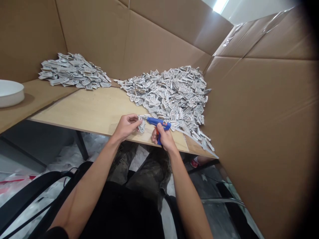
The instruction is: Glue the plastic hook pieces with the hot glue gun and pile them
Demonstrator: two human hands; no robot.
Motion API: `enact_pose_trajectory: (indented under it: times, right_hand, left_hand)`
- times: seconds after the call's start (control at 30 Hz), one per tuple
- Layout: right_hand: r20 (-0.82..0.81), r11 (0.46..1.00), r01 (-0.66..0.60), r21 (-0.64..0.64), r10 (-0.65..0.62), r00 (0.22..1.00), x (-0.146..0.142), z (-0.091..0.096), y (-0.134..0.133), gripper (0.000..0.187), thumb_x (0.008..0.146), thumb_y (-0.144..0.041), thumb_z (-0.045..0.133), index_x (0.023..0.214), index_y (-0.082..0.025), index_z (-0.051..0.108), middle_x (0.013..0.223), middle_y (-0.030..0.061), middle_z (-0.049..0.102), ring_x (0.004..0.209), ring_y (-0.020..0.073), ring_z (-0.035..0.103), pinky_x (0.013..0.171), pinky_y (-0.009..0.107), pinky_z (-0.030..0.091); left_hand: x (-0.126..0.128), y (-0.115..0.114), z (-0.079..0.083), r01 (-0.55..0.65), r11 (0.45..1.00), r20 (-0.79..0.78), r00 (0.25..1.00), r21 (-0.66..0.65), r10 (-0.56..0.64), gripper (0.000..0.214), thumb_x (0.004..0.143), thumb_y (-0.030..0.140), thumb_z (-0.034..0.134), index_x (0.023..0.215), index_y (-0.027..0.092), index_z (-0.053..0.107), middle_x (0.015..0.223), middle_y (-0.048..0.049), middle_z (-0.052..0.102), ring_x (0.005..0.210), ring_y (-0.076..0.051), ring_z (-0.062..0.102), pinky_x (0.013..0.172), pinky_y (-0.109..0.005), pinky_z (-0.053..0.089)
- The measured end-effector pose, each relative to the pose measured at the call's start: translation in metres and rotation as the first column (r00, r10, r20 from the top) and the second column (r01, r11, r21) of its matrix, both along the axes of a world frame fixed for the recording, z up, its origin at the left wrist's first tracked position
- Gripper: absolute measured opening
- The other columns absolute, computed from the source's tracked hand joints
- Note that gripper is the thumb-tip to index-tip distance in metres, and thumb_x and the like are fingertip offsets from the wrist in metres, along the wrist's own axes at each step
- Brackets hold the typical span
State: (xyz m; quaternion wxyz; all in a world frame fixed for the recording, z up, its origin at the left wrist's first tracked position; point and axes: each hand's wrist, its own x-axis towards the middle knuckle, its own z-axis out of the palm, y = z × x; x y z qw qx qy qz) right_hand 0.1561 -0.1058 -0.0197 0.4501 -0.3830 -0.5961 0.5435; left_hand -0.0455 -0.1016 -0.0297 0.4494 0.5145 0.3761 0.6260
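Over the table's front edge, my left hand (pixel 128 126) pinches a small grey-white slotted piece (pixel 142 126), held upright between thumb and fingers. My right hand (pixel 164 137) is wrapped round the handle of a blue glue gun (pixel 155 121) with an orange trigger. The gun points left, its nozzle right at the top of the piece; whether they touch I cannot tell. Just behind the gun lies a large heap of similar slotted pieces (pixel 171 93).
A second heap of grey pieces (pixel 74 71) lies at the back left. A white round bowl (pixel 11 93) stands at the far left. Tall cardboard walls (pixel 261 109) enclose the wooden table (pixel 99 106) at the back and right. A black armrest (pixel 32 199) is at lower left.
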Motion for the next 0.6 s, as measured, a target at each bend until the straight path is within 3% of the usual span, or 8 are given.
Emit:
enact_pose_trajectory:
  times: [0.37,0.6]
  right_hand:
    - [0.019,0.999,-0.021,0.038,0.02,1.0,0.0004,-0.0026,0.0024,0.067,0.087,-0.083,0.062,0.061,-0.022,0.049,0.05,-0.0011,0.053,0.042,0.0109,0.052,0.042,0.024,0.037]
    - [0.005,1.0,0.003,0.026,-0.003,1.0,-0.0011,-0.002,0.0014,0.065,0.084,-0.084,0.065,0.067,-0.021,0.055,0.055,-0.001,0.054,0.044,0.0117,0.053,0.041,0.024,0.038]
  left_hand:
    - [0.0006,-0.0021,0.0024,-0.004,1.0,0.011,1.0,0.009,0.003,0.029,0.073,0.04,0.086,0.08,0.014,0.074,0.076,-0.0048,0.071,0.067,-0.015,0.064,0.055,-0.024,0.052]
    - [0.0015,-0.0029,0.0042,-0.011,1.0,0.03,1.0,0.004,0.011,0.024,0.073,0.036,0.084,0.079,0.015,0.075,0.075,-0.0047,0.071,0.064,-0.016,0.064,0.055,-0.026,0.054]
